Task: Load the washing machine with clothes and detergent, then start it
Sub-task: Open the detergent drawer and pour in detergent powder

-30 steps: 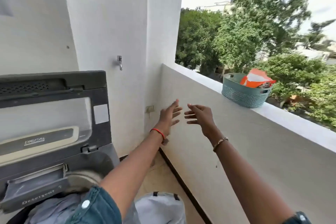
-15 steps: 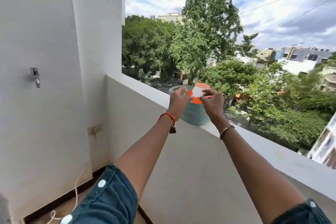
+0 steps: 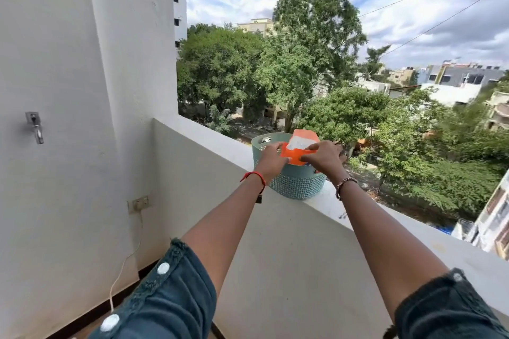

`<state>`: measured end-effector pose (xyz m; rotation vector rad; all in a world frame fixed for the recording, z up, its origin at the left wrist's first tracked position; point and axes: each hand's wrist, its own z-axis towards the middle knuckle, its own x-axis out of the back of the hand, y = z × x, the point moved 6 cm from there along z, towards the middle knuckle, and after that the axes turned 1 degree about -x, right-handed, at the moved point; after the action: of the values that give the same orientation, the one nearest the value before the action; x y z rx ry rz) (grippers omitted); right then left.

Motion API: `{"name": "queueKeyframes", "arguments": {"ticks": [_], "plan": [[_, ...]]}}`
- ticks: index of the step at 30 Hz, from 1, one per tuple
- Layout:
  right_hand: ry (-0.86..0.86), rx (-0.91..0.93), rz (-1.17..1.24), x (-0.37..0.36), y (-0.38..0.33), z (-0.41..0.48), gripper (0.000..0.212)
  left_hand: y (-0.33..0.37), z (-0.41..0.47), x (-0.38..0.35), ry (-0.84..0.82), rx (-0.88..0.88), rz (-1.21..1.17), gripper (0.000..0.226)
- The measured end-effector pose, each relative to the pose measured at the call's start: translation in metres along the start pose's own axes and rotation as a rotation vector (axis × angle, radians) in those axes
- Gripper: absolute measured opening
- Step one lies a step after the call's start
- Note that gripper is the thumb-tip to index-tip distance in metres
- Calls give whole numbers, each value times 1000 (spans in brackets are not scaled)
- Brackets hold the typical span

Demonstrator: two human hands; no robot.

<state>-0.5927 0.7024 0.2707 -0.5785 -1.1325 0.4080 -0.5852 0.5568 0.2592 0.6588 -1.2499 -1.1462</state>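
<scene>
Head view, near to far: two rolled teal sleeves [image 3: 170, 300], both forearms reaching out over the white balcony ledge [image 3: 358, 217]. Left hand [image 3: 271, 158] and right hand [image 3: 323, 158] each pinch an edge of the orange detergent packet [image 3: 298, 150]. Packet stands in the teal basket [image 3: 297, 183] on the ledge. Trees [image 3: 303, 63] beyond.

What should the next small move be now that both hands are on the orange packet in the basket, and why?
Probably lift the orange packet straight up out of the teal basket. The left hand and right hand both grip its upper part, its lower part sits inside the basket, and the basket stands on the narrow ledge.
</scene>
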Motion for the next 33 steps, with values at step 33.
{"name": "queueKeyframes", "arguments": {"ticks": [33], "plan": [[557,405,166,86,-162,-42,18,17,-25,77,142,-78,-363,93]]}}
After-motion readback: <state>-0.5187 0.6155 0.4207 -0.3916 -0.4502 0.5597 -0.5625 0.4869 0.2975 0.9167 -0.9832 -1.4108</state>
